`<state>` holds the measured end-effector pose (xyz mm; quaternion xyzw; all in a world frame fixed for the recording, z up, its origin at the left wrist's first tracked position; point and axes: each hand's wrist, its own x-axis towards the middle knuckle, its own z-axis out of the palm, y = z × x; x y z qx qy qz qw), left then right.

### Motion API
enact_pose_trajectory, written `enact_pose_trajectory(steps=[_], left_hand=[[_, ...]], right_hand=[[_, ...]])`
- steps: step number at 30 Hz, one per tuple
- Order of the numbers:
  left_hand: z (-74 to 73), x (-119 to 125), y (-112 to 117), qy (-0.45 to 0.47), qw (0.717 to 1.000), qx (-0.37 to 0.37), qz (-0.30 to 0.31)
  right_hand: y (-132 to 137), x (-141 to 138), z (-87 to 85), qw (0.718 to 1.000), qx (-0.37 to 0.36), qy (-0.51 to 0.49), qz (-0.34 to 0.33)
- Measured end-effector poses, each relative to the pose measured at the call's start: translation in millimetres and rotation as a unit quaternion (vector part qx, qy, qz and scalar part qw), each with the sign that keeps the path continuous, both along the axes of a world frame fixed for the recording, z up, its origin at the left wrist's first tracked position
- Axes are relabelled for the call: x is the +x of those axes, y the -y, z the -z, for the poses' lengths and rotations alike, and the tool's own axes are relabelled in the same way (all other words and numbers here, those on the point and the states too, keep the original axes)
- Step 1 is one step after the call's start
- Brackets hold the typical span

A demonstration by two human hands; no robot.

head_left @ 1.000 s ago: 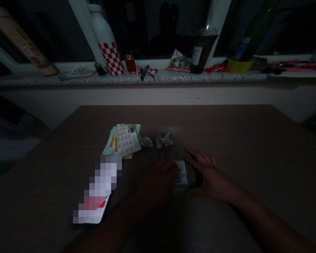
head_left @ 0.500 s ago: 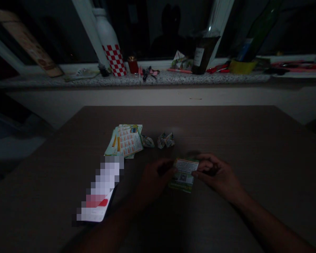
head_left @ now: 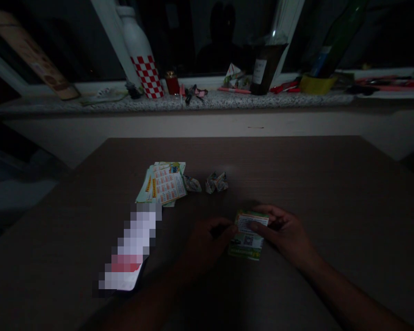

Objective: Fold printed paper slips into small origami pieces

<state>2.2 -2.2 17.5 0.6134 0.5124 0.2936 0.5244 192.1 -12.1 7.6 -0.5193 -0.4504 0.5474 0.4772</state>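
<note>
While the right hand [head_left: 291,236] pinches the printed card [head_left: 248,241] at its 2 o'clock side, the left hand [head_left: 205,243] grips its 9 o'clock edge. No finished fold shows, so work on this card looks barely begun. Toward 11 o'clock on the surface [head_left: 296,170] sit folded pieces [head_left: 211,184], seemingly done; at 10 o'clock, a pile of flat sheets [head_left: 169,187] appears unworked.

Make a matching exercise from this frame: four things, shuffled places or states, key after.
Things:
1. Printed paper
2. Phone
3. Checkered bottle
4. Printed sheets

Places or states:
A. Upright on the windowsill
B. Loosely stacked on the table
C. Under the thumb of the right hand
D. Screen lit

Pairs: 1-C, 2-D, 3-A, 4-B
</note>
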Motion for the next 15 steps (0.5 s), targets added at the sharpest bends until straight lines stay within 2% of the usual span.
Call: enact_pose_trajectory(steps=[6,15], left_hand=[[0.1,6.3,5.4,0.006,0.999,0.020,0.049],[0.4,6.9,5.6,0.002,0.999,0.019,0.040]], right_hand=[[4.7,-6.9,-0.1,0.999,-0.041,0.007,0.022],[4.4,-6.2,-4.3,0.999,-0.053,-0.010,0.001]])
